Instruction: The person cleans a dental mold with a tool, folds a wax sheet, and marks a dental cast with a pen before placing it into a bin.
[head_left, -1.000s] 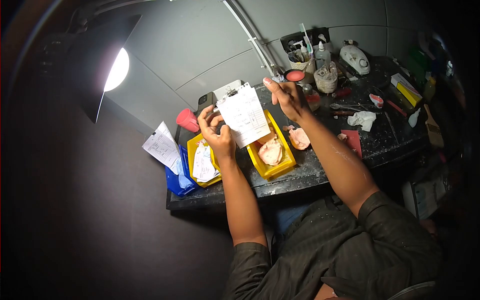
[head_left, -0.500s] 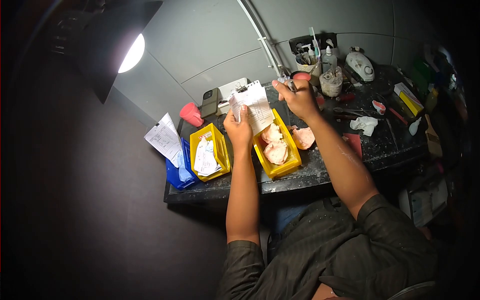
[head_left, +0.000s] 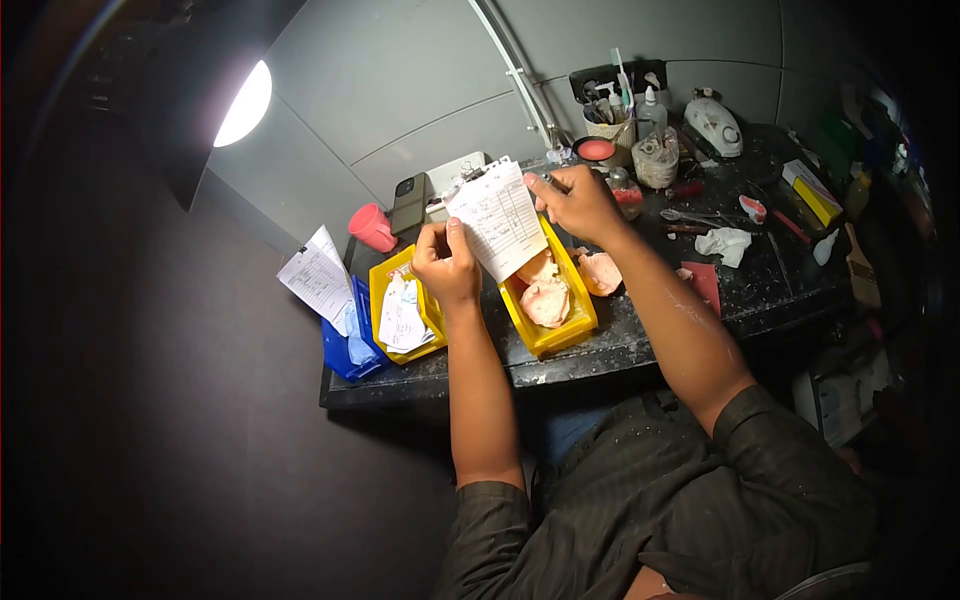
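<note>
My left hand pinches the left edge of a written paper form, with a black clip at its top. Over the form's right edge, my right hand is closed around a dark pen. Below the form stands a yellow bin holding pale pink moulded pieces. Left of it, a second yellow bin contains folded papers. A similar pink piece lies on the table beside the first bin.
A blue bin with a clipped form stands at the table's left end. Behind are a pink cup and a phone. Bottles, a tool holder, crumpled tissue and a white device are on the right. A lamp shines upper left.
My left hand has moved left to the form's edge. The form is spread flatter and faces the camera more. My right hand has moved slightly left and down with the pen, against the form.
</note>
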